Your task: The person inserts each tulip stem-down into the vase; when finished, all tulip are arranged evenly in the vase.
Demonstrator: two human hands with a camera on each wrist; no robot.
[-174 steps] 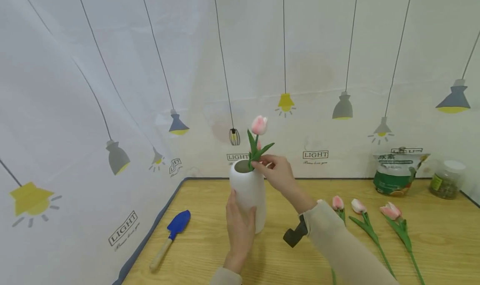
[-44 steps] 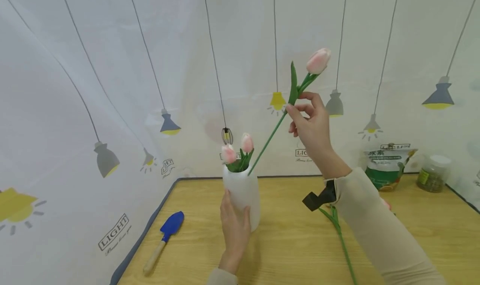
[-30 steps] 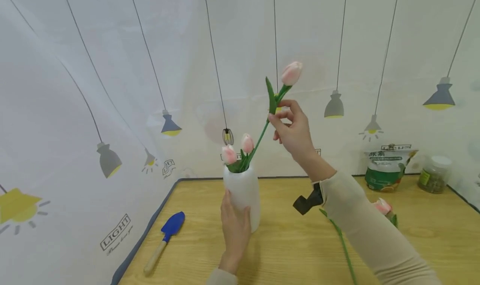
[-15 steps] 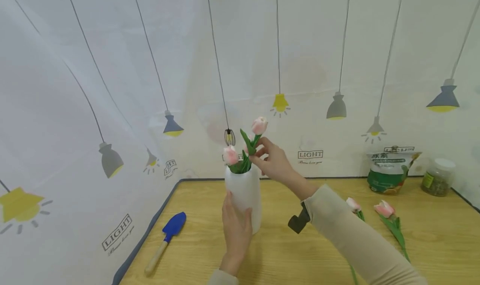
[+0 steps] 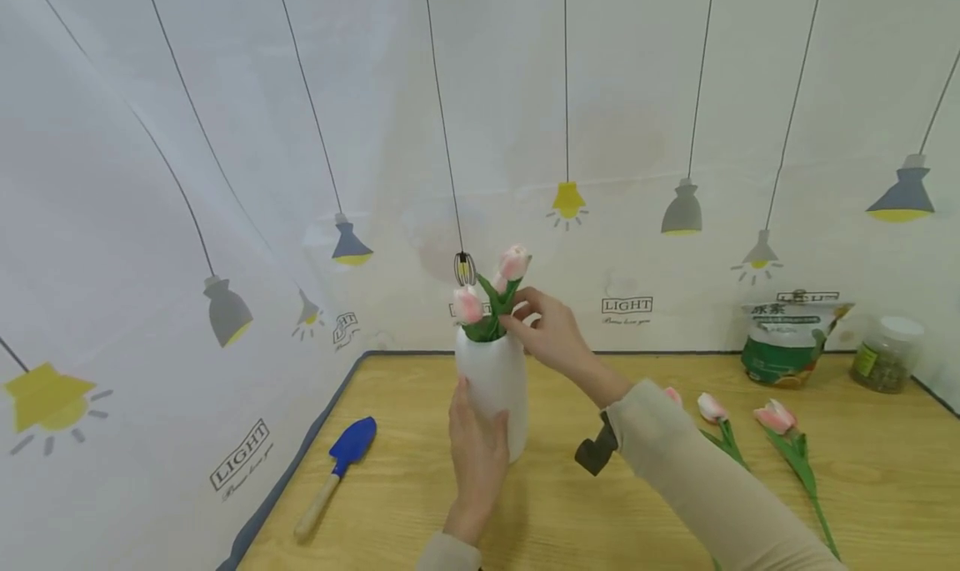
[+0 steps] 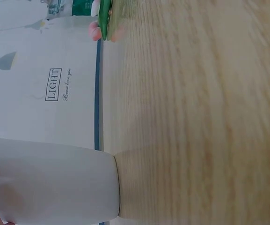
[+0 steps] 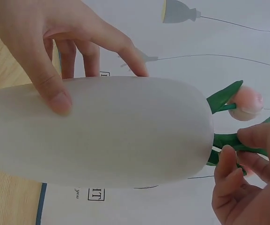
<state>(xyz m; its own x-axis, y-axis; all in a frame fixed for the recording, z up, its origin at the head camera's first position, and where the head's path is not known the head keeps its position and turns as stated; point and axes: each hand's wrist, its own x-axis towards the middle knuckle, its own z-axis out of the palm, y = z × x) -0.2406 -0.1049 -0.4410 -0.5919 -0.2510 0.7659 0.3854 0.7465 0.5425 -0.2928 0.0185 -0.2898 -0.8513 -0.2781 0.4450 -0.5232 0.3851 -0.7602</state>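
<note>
White vase (image 5: pixel 491 375); pink tulips (image 5: pixel 467 306) inside; left hand (image 5: pixel 477 458) gripping its side; right hand (image 5: pixel 557 335) pinching the tallest tulip (image 5: pixel 515 262)

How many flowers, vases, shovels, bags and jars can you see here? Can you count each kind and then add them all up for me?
Vase: 1
Flowers: 6 (3 in the vase, 3 lying on the table)
Shovel: 1
Bag: 1
Jar: 1
Total: 10
</note>
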